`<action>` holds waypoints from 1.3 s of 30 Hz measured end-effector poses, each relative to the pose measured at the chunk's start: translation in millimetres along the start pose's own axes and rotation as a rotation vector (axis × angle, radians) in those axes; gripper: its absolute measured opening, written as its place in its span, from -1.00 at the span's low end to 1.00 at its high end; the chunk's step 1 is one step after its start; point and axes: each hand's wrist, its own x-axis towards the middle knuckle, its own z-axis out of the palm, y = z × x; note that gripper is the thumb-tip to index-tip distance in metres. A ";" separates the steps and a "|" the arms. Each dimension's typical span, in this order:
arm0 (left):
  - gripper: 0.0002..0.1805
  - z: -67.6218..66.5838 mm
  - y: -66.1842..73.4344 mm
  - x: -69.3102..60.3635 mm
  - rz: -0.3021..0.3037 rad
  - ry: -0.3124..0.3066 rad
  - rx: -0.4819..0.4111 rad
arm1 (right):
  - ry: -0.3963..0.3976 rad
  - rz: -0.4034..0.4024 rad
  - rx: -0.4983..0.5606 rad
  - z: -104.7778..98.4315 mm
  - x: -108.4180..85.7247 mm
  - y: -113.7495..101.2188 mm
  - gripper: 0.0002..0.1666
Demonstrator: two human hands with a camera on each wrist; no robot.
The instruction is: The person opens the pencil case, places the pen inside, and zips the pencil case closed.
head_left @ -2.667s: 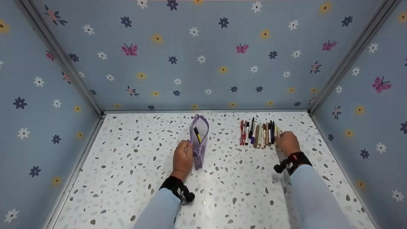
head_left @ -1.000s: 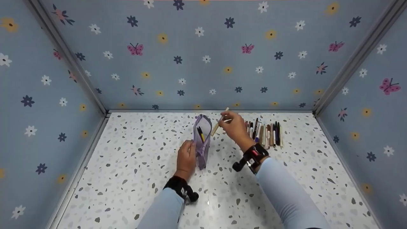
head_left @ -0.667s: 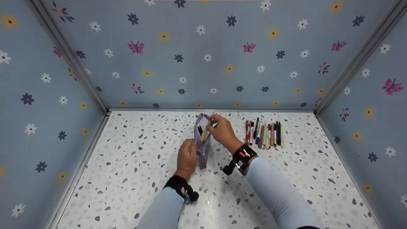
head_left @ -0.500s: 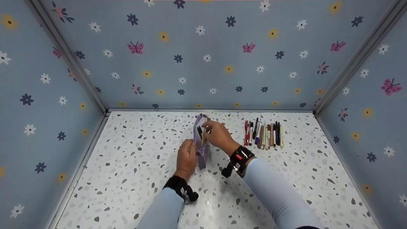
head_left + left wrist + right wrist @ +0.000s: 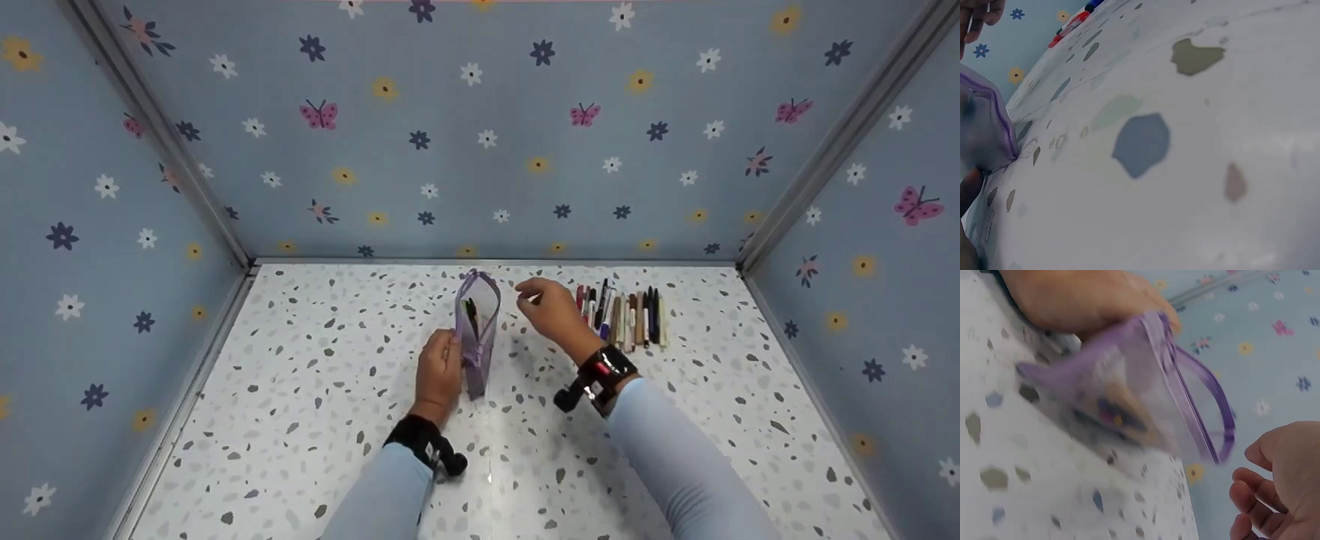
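Observation:
A purple mesh zip pouch [image 5: 480,371] stands on the table with its zipped mouth spread open. My left hand [image 5: 437,375] grips its near left edge. Inside lie pens [image 5: 472,316], seen blurred through the mesh in the right wrist view. My right hand [image 5: 556,315] hovers right of the mouth, apart from it, fingers loosely bent around nothing; the right wrist view has this hand [image 5: 1292,478] at lower right. To its right lies a row of pens and markers [image 5: 632,319], its left end partly covered by the hand. The left wrist view catches only the pouch's corner [image 5: 994,121].
The white speckled table [image 5: 315,375] is bounded by a blue flowered back wall [image 5: 480,172] and similar side walls. A dark wrist camera strap [image 5: 606,367] sits on the right wrist, another strap [image 5: 414,433] on the left.
My right hand took a pale pen from the row's right end, carried it left into the pouch, let go and drew back right. My left hand kept its grip on the pouch.

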 end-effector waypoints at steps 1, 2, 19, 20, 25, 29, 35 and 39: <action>-0.80 0.3 -0.2 -0.1 0.001 0.001 -0.002 | 0.016 0.023 0.001 -8.0 -1.0 7.1 -0.66; -0.80 0.3 0.3 -0.1 0.001 0.001 -0.005 | 0.033 0.044 0.000 -16.1 -2.0 13.7 -0.67; -0.80 1.2 1.6 1.0 -0.006 0.006 0.003 | 0.175 0.341 -0.194 -119.7 -20.7 121.7 -0.55; -0.80 1.4 1.7 0.7 -0.006 0.003 0.000 | 0.180 0.348 -0.203 -123.1 -23.4 127.4 -0.55; -0.79 -1.8 1.7 0.3 -0.007 -0.004 0.001 | 0.195 0.385 -0.256 -132.4 -33.3 152.1 -0.51; -0.80 -3.0 1.6 0.3 -0.015 0.002 0.008 | 0.168 0.396 -0.276 -135.3 -39.0 167.6 -0.43; -0.78 -2.1 2.2 -0.2 -0.032 -0.021 0.007 | 0.158 0.401 -0.324 -134.0 -45.7 177.6 -0.31; -0.78 0.5 2.1 -0.3 -0.019 -0.014 0.005 | 0.168 0.409 -0.321 -133.2 -47.7 179.3 -0.29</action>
